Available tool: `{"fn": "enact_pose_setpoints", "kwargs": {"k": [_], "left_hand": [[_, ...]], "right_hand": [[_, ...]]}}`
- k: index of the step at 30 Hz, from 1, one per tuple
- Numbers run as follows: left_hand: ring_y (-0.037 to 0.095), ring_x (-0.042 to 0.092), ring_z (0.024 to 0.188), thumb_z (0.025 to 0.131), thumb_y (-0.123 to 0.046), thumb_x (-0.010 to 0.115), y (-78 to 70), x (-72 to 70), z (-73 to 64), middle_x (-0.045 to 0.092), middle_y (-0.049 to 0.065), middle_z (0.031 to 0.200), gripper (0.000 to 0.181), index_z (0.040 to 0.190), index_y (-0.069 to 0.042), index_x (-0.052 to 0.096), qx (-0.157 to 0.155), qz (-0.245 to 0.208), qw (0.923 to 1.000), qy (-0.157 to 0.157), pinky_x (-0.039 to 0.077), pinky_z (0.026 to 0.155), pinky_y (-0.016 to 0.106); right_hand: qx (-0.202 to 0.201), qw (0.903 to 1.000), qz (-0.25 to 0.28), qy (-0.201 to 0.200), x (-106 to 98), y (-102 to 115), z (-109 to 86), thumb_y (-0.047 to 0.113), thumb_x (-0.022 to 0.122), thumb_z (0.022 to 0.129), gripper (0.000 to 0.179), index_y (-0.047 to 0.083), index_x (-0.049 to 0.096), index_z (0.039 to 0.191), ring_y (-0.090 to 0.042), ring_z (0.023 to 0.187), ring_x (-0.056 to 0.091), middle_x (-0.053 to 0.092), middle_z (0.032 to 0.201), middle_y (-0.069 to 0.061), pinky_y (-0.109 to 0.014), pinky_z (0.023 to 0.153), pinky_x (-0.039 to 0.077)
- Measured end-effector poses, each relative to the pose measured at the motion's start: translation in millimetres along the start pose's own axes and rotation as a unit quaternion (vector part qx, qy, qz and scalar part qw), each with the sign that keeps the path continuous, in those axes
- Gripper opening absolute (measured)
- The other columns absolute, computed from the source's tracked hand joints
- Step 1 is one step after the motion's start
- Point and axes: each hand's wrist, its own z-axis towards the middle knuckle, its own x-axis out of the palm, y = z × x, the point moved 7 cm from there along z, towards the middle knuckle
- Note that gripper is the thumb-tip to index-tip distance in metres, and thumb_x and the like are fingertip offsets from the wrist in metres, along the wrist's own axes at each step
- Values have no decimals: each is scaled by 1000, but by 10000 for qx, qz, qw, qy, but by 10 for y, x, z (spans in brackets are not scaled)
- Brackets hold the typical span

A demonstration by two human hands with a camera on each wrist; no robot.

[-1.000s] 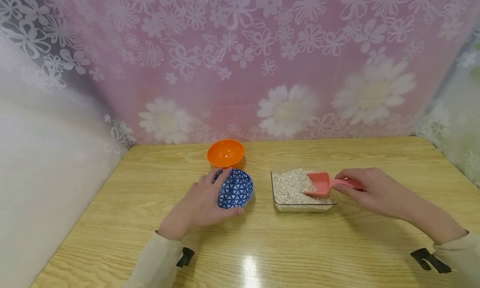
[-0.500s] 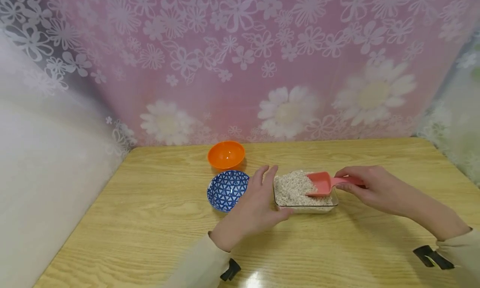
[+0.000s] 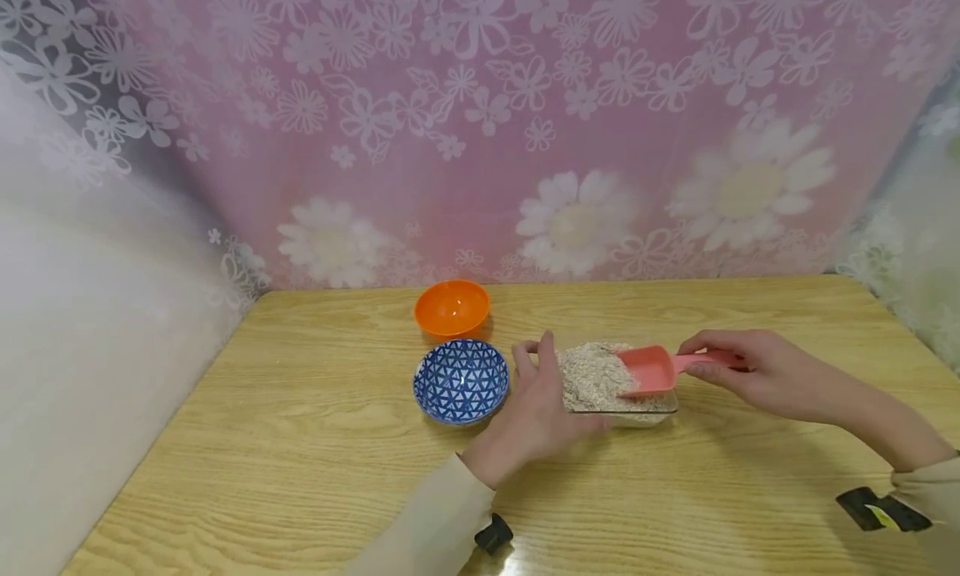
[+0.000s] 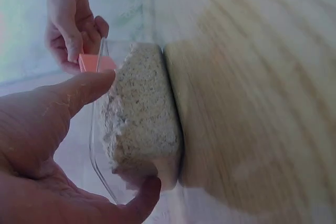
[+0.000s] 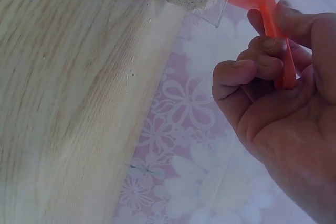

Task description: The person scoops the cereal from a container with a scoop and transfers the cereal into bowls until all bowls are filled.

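Note:
A clear rectangular container [image 3: 637,419] heaped with oat flakes [image 3: 596,376] sits right of centre on the table. My left hand [image 3: 536,413] holds its left end, the thumb along the near side and the fingers toward the back. In the left wrist view, that thumb [image 4: 92,85] and a fingertip [image 4: 152,187] lie across the container's width. My right hand [image 3: 757,372] grips the handle of a pink scoop [image 3: 652,368]. The scoop's front edge rests in the oats, and its handle slants out over the container's right end.
A blue-and-white triangle-patterned bowl [image 3: 461,382] stands just left of my left hand. Behind it is an orange bowl [image 3: 452,308]. The wooden table [image 3: 285,443] ends at a pink floral cloth [image 3: 480,184] at the back.
My left hand has moved right, off the patterned bowl and onto the container's left end. That bowl now sits slightly further left. The right hand and scoop have shifted slightly right.

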Motion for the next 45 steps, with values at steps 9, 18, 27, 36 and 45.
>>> {"fn": "enact_pose_setpoints", "kwargs": {"k": [9,18,27,36,45], "left_hand": [[43,36,144,68,-59,91,78,75,170,25,13,166,140,166,-17,0,-235,-69,9992,321,41,115,57],[43,33,146,66,-62,91,111,104,199,22,8,170,140,166,-24,0,-304,-191,9987,367,38,116,60],[50,25,151,69,-65,87,120,92,193,19,11,171,139,166,-25,-4,-300,-118,9986,419,33,119,64],[50,18,154,71,-64,86,131,59,213,16,12,172,139,166,-22,-6,-251,-138,9984,484,26,123,63],[49,18,155,70,-64,87,138,104,211,16,10,172,139,166,-24,-5,-334,-135,9979,532,25,123,63]], "right_hand": [[-305,9995,-13,-94,37,56,13,9,73,94,20,23,68,107,5,57,43,57,71,14,-21,52,38],[-690,9968,92,-390,191,200,87,8,75,92,24,25,68,108,7,57,39,59,71,16,-20,53,37],[-543,9975,76,-435,251,243,132,8,76,91,24,23,69,109,5,63,47,67,80,16,-20,57,40],[302,9961,784,-262,223,16,87,11,67,99,19,19,68,116,-5,63,52,68,82,3,-24,56,41],[398,9851,1649,-266,258,-89,-7,7,62,102,22,12,65,123,-14,55,45,57,70,3,-30,48,37]]}}
